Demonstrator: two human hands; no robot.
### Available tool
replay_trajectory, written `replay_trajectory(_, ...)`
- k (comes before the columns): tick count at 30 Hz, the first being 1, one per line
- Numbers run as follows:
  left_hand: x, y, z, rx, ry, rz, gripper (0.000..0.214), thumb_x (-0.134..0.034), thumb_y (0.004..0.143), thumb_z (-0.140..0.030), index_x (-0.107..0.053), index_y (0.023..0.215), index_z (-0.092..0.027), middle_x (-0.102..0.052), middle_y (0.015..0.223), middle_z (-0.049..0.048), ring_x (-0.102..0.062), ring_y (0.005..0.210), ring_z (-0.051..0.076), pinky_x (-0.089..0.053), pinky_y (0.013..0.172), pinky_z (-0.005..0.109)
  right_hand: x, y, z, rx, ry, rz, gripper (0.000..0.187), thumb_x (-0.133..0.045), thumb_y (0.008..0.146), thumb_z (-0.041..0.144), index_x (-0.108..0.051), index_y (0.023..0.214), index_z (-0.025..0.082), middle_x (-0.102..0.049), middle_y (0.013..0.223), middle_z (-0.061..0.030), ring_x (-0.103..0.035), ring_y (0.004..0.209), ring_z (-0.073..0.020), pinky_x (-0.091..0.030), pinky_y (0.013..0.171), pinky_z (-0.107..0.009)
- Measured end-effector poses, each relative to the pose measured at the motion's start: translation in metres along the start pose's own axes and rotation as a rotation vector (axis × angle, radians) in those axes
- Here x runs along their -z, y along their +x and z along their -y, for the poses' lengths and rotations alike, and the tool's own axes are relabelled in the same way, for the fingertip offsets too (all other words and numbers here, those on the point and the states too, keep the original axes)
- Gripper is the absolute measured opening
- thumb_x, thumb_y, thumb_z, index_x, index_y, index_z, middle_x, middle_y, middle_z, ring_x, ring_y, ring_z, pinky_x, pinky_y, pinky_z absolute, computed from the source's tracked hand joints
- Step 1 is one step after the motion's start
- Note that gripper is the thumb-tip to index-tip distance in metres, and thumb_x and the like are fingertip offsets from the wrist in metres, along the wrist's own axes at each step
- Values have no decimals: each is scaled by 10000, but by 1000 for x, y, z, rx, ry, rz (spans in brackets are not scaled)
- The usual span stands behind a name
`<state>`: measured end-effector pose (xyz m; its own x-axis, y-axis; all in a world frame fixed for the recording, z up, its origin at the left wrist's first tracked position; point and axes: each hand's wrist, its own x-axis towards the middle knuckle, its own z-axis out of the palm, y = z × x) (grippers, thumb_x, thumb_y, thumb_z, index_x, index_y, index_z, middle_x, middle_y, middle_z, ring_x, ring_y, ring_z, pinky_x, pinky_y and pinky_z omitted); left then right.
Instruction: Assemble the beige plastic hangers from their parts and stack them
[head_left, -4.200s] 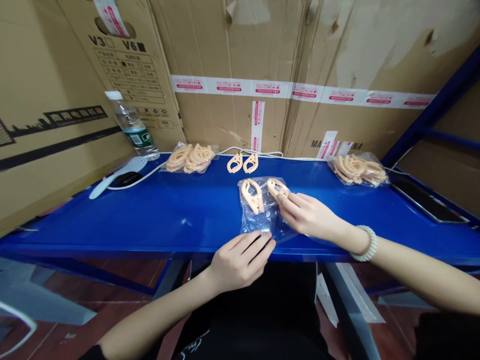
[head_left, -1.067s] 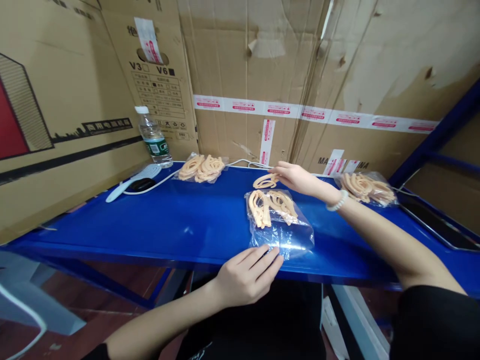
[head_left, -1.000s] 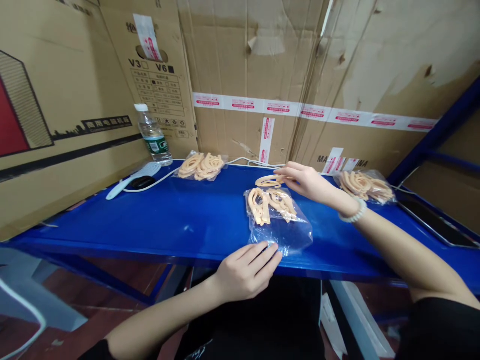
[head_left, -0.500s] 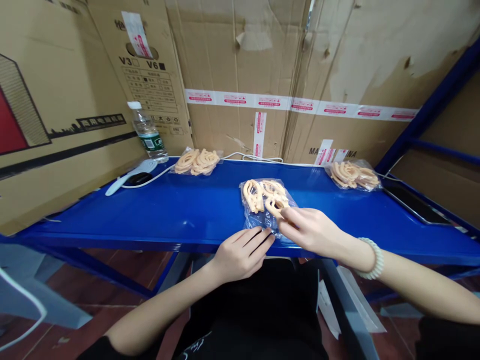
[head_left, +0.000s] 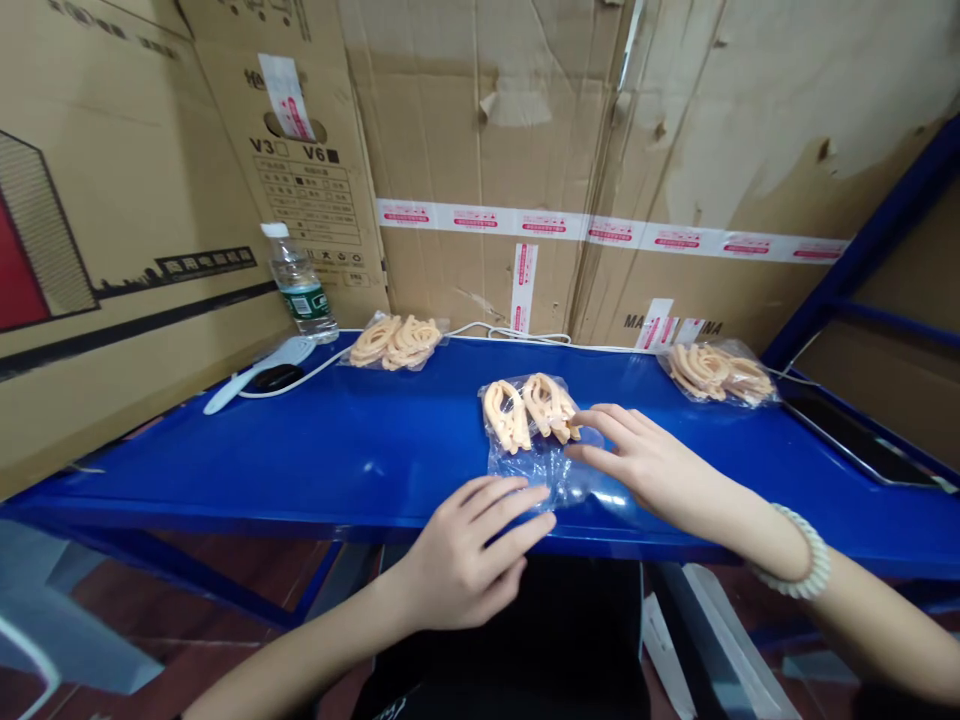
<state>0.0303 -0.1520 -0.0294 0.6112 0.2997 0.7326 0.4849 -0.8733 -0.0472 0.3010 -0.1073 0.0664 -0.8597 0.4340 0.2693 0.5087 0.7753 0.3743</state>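
In front of me on the blue table lies a clear plastic bag (head_left: 525, 480) with beige loop-shaped pieces (head_left: 507, 418) in two bunches at its far part. My right hand (head_left: 652, 462) comes from the right with its fingers apart. Its fingertips are at the right bunch (head_left: 550, 405), and nothing is gripped in them. At the bag's near end is my left hand (head_left: 476, 550), fingers spread, by the table's front edge. Whether its fingertips press on the plastic I cannot tell.
Two more bags of beige loops, a left bag (head_left: 396, 342) and a right bag (head_left: 718, 372), lie farther back. A water bottle (head_left: 301, 285), a pale brush-like handle (head_left: 259, 372) and a black device (head_left: 862, 435) are near the sides. Cardboard (head_left: 465, 130) walls the back.
My right hand has let go of the loop it held, which now lies with the right bunch. Its fingers have opened and moved a little right. My left fingers have spread wider.
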Motion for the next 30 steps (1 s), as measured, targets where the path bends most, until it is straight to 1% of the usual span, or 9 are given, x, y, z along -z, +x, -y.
replay_trajectory(3,17,1,17,90,-4,20,474,-455,883,-8,-635,1294,-161,-614,1397,119,-518,1324,293,-512,1036,511,-4,-16,-11,-42,99,20,370,-516,928,37,-646,1243,182,-477,1489,-205,-433,1392,-358,-492,1005,-557)
replay_trajectory(6,20,3,34,202,34,92,399,-489,933,-22,-654,1253,-194,-615,1377,115,-542,1286,290,-534,1000,514,-20,-23,-17,-143,188,-64,168,-530,974,138,-678,1050,162,-527,1421,-203,-487,1343,-348,-510,1001,-552)
replay_trajectory(9,13,8,39,235,21,106,246,-576,963,-122,-682,1171,-200,-646,1314,109,-595,1209,281,-560,953,496,-31,-26,-16,-208,314,-159,110,-556,987,179,-662,956,180,-601,1305,-161,-558,1246,-292,-542,979,-487)
replay_trajectory(13,8,13,31,238,-68,40,89,-594,976,-163,-665,923,-166,-698,1211,95,-660,1084,244,-576,893,421,-30,-34,-3,-273,415,-215,95,-569,989,197,-647,935,199,-657,1235,-137,-606,1157,-272,-560,935,-485)
replay_trajectory(18,11,4,11,312,-287,-124,90,-561,989,-111,-639,979,-157,-743,1034,70,-705,973,172,-572,859,297,-20,-49,33,-434,667,-337,118,-560,1002,220,-594,889,212,-714,1080,-95,-674,1007,-229,-571,844,-387)
replay_trajectory(22,13,-2,0,419,-366,-198,99,-584,982,-131,-647,917,-172,-718,823,8,-701,739,122,-556,683,219,-20,-51,56,-555,741,-442,148,-554,1006,237,-586,863,215,-681,820,-29,-666,726,-166,-525,651,-289)
replay_trajectory(24,12,-2,-1,503,-411,-238,99,-599,970,-129,-645,895,-173,-684,758,-16,-671,642,96,-540,614,191,-23,-49,63,-630,775,-486,121,-573,996,247,-550,880,223,-631,719,14,-623,613,-138,-483,570,-257)
replay_trajectory(26,9,-2,-1,554,-436,-275,80,-600,965,-119,-653,929,-169,-679,808,-6,-651,609,79,-540,587,180,-29,-46,67,-692,831,-516,76,-583,990,256,-510,982,234,-585,657,54,-584,552,-126,-466,540,-246)
replay_trajectory(30,3,-3,3,489,-368,-270,141,-578,968,-97,-659,1058,-168,-652,1090,70,-615,628,55,-543,591,190,-40,-43,66,-691,802,-503,289,-557,999,248,-457,1269,217,-540,629,84,-552,535,-131,-474,553,-259)
